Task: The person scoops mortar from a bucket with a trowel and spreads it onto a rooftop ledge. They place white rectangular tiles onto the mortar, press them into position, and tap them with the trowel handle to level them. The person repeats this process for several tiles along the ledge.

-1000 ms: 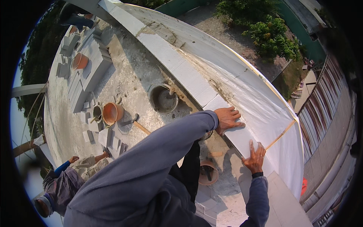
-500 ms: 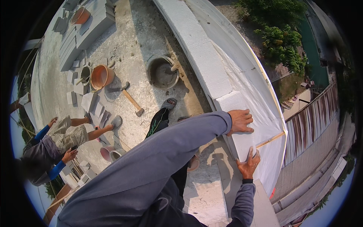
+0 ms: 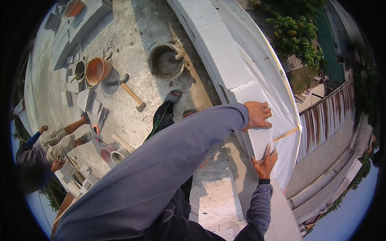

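Note:
A white lightweight concrete block (image 3: pixel 258 141) lies at the near end of a row of similar blocks (image 3: pixel 219 52) on a low wall. My left hand (image 3: pixel 257 115) reaches across from the left and grips it from above, fingers curled over its outer side. At its near end my right hand (image 3: pixel 265 162) presses against the end face, thumb and fingers bent around the edges. Both hands touch the same block. Its underside is hidden.
White sheeting (image 3: pixel 277 104) hangs outside the wall. A mortar bucket (image 3: pixel 166 61), an orange bucket (image 3: pixel 97 70), a hammer (image 3: pixel 132 97) and stacked blocks (image 3: pixel 82 30) stand on the floor to the left. Another person (image 3: pixel 44 150) is at the far left.
The whole view has shifted, so the floor things appear farther left and higher. Both my hands stay on the block. The other person's legs have changed position.

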Available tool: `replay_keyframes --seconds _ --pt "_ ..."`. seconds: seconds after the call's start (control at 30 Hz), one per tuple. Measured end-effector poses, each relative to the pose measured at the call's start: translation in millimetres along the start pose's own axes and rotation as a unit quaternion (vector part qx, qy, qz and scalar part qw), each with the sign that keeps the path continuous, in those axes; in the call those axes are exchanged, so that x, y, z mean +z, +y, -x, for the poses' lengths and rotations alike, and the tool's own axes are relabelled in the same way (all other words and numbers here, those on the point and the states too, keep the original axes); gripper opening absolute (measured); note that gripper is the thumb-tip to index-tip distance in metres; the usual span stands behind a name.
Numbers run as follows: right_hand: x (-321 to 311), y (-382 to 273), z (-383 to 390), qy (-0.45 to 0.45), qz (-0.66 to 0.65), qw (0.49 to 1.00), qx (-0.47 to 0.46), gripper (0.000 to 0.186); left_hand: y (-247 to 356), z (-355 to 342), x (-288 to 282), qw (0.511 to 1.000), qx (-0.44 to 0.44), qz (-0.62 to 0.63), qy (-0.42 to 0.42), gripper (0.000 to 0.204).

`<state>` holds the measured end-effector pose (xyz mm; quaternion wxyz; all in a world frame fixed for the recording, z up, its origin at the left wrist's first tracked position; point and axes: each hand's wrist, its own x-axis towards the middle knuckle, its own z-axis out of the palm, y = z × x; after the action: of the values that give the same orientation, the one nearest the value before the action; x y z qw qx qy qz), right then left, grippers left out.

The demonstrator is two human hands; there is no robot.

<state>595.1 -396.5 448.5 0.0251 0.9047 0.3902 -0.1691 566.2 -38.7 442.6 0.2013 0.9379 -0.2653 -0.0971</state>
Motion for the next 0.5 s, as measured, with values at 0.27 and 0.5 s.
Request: replay_keyframes --seconds 0.27,0.5 --pt "-4.9 9.5 6.2 0.035 -0.031 0.999 -0.008 0.114 6.1 -24.8 4.1 0.998 -0.019 -0.040 -0.041 0.125" --pt "9.3 6.8 16.7 0.011 -0.007 0.999 0.030 0.113 30.1 -40.8 -6.2 0.990 -0.026 -0.099 -0.099 0.128"
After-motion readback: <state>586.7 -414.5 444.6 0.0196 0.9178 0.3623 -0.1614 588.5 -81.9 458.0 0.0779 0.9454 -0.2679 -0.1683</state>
